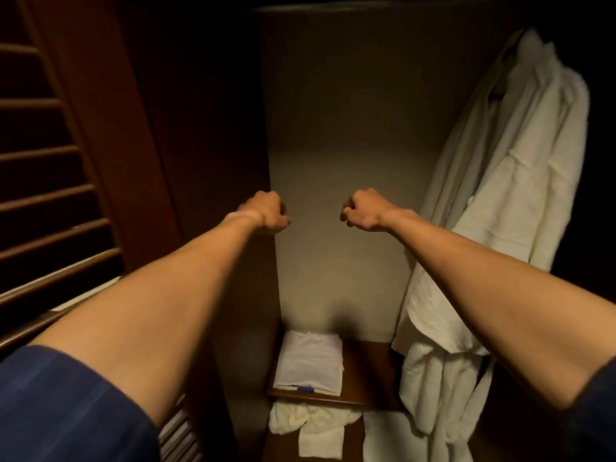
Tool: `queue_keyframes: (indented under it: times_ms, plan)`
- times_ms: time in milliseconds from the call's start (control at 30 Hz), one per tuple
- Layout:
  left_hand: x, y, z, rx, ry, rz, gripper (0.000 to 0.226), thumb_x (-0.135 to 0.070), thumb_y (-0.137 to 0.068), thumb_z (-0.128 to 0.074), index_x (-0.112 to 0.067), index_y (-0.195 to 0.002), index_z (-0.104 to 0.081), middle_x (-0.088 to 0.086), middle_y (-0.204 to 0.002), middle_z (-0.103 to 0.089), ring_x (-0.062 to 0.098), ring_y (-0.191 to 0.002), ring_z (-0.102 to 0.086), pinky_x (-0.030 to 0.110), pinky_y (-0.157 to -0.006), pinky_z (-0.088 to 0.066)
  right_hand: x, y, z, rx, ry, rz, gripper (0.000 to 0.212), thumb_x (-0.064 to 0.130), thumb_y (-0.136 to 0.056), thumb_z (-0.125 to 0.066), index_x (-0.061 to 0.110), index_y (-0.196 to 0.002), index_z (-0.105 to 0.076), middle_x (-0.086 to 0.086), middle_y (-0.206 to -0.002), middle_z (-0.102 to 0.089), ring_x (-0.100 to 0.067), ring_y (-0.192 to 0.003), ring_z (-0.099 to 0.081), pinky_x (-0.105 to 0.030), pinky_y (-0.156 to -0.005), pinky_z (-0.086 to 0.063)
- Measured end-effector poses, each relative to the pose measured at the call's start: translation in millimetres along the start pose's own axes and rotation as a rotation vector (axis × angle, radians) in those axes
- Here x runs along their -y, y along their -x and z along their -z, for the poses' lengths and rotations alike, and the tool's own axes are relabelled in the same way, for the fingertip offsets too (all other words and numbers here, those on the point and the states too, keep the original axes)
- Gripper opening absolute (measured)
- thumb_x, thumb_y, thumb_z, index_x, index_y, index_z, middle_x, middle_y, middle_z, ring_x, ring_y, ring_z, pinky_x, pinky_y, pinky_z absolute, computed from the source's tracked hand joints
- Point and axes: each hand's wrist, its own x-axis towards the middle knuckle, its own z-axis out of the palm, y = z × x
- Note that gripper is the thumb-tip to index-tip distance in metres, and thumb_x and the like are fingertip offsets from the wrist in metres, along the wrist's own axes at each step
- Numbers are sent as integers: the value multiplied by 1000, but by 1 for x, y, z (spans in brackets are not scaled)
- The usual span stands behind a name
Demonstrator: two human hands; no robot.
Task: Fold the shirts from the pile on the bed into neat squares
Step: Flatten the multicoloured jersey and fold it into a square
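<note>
Both arms reach forward into a dim closet. The left hand (266,213) and the right hand (365,211) are curled into fists with nothing visible in the fingers. No bed or pile of shirts is in view. A folded white cloth (310,361) lies on a low wooden shelf (366,371); what garment it is cannot be made out. White bathrobes (506,181) hang at right, the lower edge cut off. Crumpled white fabric (310,425) lies below the shelf.

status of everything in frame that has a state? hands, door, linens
left hand: raised, fist curled, holds nothing
right hand: raised, fist curled, holds nothing
louvered door: swung open
white robe: hanging at right
folded white cloth: stacked flat on wooden shelf
crumpled white cloth: unfolded, below the shelf
</note>
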Motion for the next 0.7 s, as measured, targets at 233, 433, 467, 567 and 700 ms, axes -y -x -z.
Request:
queue_keyframes:
  times_ms: [233, 433, 467, 567, 700]
  plan:
    - [5, 52, 48, -38, -17, 50, 27, -31, -96, -62, -16, -118, -67, 6, -123, -64, 24, -112, -61, 42, -97, -53, 46, 17, 17, 9, -10, 129, 29, 25, -96, -51, 10, -102, -76, -11, -103, -72, -28, -97, -66, -44, -94, -53]
    - [7, 110, 80, -75, -26, 127, 26, -30, -96, -63, -14, -115, -69, 9, -121, -65, 25, -110, -62, 43, -95, -54, 96, 39, 18, 41, -26, 333, 26, 23, -98, -51, 16, -101, -75, -6, -102, -70, -25, -101, -64, -41, -95, -52]
    - [8, 120, 83, -81, -32, 143, 25, -31, -95, -63, -15, -114, -69, 9, -121, -66, 26, -109, -62, 43, -95, -54, 102, 43, 16, 49, -29, 364, 25, 23, -97, -51, 17, -101, -75, -6, -102, -70, -25, -100, -64, -41, -94, -53]
    - [14, 158, 91, -90, -55, 219, 23, -33, -93, -65, -19, -110, -71, 8, -118, -67, 27, -109, -62, 43, -94, -53, 122, 60, 5, 93, -38, 439, 23, 24, -97, -53, 17, -102, -74, -7, -103, -70, -24, -97, -65, -43, -93, -54]
    - [35, 217, 113, -92, -73, 364, 28, -32, -93, -66, -13, -113, -71, 9, -120, -67, 28, -114, -61, 42, -98, -51, 168, 85, -12, 160, -53, 570, 24, 23, -98, -53, 14, -106, -73, -7, -108, -69, -24, -99, -64, -44, -92, -54]
